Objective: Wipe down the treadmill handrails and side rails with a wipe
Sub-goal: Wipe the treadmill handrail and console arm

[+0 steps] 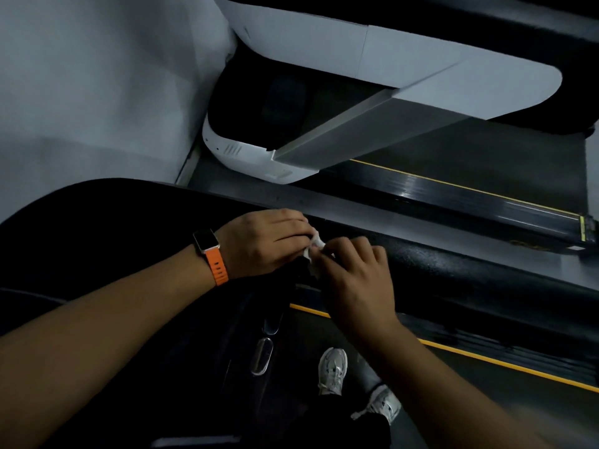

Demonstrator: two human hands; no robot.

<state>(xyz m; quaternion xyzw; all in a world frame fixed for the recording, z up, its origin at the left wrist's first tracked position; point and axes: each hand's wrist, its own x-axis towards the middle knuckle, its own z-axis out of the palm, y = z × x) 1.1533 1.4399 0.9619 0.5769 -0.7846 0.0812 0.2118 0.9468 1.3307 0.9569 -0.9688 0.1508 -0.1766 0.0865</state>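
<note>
Wipe (313,251): small, white and crumpled. It sits between our two hands, directly over the near end of the black padded handrail (470,273).

Left hand (265,243): the fingers (291,234) are curled and pinch the wipe from the left side. The hand lies on the top of the handrail. We judge that this steadies the wipe while it is prepared.

Right hand (353,273): the fingertips (343,247) are bunched and pinch the opposite edge of the wipe. Most of the wipe is hidden between the two hands, so we cannot tell whether it is folded or wadded.

Two-handed hold: we judge that both hands grip the wipe to open or refold it, so that a flat face can meet the rail. A single hand would be enough for wiping itself.

Position: we stand on the treadmill deck, shoes (332,371) visible below. The handrail runs away to the right, with the side rail (505,348) and its yellow edge line beneath it. Holding the wipe at this end places it at the start of a long stroke along the rail.

Progress: judged early; we see no wiped streak on the handrail, though the light is dim.

Other items: a watch (205,241) on an orange strap at the left wrist; a neighbouring treadmill (421,59) with pale covers beyond.
</note>
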